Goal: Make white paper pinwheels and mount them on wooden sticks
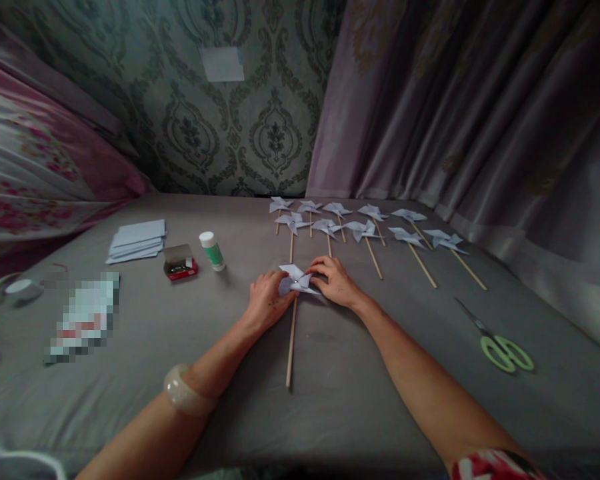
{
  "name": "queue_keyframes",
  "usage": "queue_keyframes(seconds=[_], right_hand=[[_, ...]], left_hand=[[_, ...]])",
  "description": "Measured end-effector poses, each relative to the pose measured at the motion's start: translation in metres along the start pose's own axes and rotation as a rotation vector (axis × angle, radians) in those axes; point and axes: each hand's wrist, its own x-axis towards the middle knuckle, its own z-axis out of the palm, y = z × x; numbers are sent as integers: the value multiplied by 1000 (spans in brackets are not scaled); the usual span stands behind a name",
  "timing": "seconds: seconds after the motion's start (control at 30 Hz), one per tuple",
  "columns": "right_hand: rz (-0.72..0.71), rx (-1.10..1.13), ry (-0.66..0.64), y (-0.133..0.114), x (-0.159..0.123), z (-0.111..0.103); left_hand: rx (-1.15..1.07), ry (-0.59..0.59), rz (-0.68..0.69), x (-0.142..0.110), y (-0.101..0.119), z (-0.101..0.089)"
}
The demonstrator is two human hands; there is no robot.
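Note:
A white paper pinwheel (296,281) on a wooden stick (291,347) lies in front of me, its stick pointing toward me. My left hand (271,299) grips the pinwheel's left side, fingers bent around the paper. On the other side, my right hand (334,280) pinches the paper blades between thumb and fingers. A small dark spot shows at the pinwheel's centre. Beyond my hands, several finished-looking pinwheels (364,231) on sticks lie in two rows.
Green-handled scissors (505,352) lie at the right. To the left are a glue stick (213,252), an open small red box (181,267) with small metal pieces, a stack of white paper (136,240) and a pixelated packet (85,317). Curtains (430,100) hang at the right.

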Motion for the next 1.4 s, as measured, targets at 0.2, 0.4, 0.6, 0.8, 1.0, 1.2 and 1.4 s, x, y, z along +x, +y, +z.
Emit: queue_keyframes(seconds=[0.2,0.4,0.6,0.8,1.0,1.2,1.4], right_hand=[[-21,-4,23,-1,-1,1],[-2,12,32,2,-5,1],[-3,73,129,7,-9,-6],[23,58,291,2,-5,-13],[-15,60,322,0,-5,-13],[-49,86,343,2,-5,-13],[-32,120,393,0,-4,-20]], left_hand=[[-4,1,4,0,1,1],[-70,8,-30,0,-4,-9],[4,-126,-55,-12,6,-47],[134,-313,-5,-27,23,-36],[182,-283,-36,-34,32,-30],[187,-343,-28,-37,37,-34],[126,-327,-18,-41,38,-32]])
